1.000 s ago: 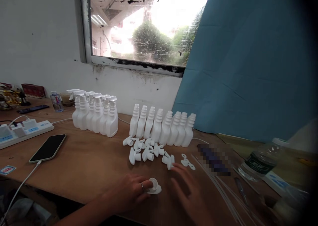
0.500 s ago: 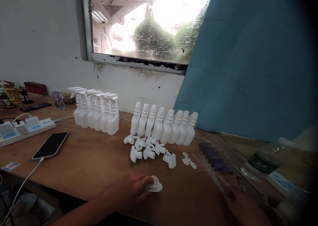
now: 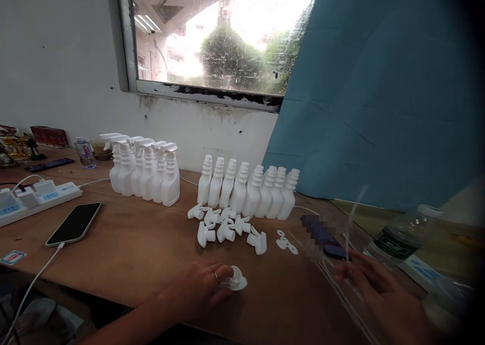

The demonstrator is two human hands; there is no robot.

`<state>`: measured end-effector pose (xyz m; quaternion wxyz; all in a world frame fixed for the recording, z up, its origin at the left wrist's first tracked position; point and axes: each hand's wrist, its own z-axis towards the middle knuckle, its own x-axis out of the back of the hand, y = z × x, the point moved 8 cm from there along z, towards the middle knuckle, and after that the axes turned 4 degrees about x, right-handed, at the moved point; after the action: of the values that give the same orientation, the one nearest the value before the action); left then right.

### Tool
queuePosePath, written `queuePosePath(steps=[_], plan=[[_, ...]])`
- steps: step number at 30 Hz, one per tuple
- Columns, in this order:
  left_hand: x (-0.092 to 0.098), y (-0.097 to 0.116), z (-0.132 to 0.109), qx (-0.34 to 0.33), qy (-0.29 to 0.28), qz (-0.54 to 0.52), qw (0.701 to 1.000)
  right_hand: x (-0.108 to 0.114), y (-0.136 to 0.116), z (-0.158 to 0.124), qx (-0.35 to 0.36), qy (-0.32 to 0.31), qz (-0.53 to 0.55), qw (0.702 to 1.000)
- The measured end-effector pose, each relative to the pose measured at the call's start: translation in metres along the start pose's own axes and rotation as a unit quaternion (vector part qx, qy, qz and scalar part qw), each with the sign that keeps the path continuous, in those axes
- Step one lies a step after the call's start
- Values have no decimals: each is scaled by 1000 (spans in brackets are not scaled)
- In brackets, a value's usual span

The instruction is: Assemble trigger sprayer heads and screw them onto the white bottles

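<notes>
My left hand (image 3: 199, 289) rests on the wooden table (image 3: 144, 254) near its front edge, fingers curled round a white spray-trigger head (image 3: 237, 280); a ring is on one finger. My right hand (image 3: 379, 289) hovers at the right over a bundle of thin clear tubes (image 3: 341, 292), and one clear tube (image 3: 350, 218) rises from its fingers, blurred by motion. A pile of loose white trigger heads (image 3: 227, 228) lies ahead, with small white washers (image 3: 286, 243) beside it. Behind stand a row of open white bottles (image 3: 250, 188) and a group of capped spray bottles (image 3: 146, 170).
A phone (image 3: 74, 225) on a cable and a power strip (image 3: 36, 196) lie at the left. A clear water bottle (image 3: 401, 236) lies on its side at the right. A blue sheet (image 3: 379, 92) leans on the wall under the window. Small clutter sits far left.
My right hand went from the trigger pile to the right, to the clear tubes, and now has one tube raised. The left hand stayed on its trigger head.
</notes>
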<state>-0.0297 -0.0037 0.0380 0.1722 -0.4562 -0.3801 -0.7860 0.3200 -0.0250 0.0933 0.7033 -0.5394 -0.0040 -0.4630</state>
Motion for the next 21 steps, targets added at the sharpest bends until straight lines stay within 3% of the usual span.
queuePosePath(steps=[2, 5, 9, 12, 15, 21], plan=[[-1, -4, 0, 23, -2, -36, 999, -22, -27, -10, -29, -19, 213, 976], [1, -8, 0, 52, 0, -79, 996, -69, -80, -24, -47, -122, 466, 875], [4, -7, 2, 53, -4, -87, 995, -124, -134, -43, -75, -261, 620, 736], [5, -5, 3, 45, -5, -87, 995, -158, -160, -63, -97, -372, 655, 650], [6, -3, 4, 31, 0, -88, 996, -178, -170, -75, -92, -414, 659, 622], [5, -2, 4, 22, -4, -75, 997, -202, -156, -89, -122, -433, 631, 632]])
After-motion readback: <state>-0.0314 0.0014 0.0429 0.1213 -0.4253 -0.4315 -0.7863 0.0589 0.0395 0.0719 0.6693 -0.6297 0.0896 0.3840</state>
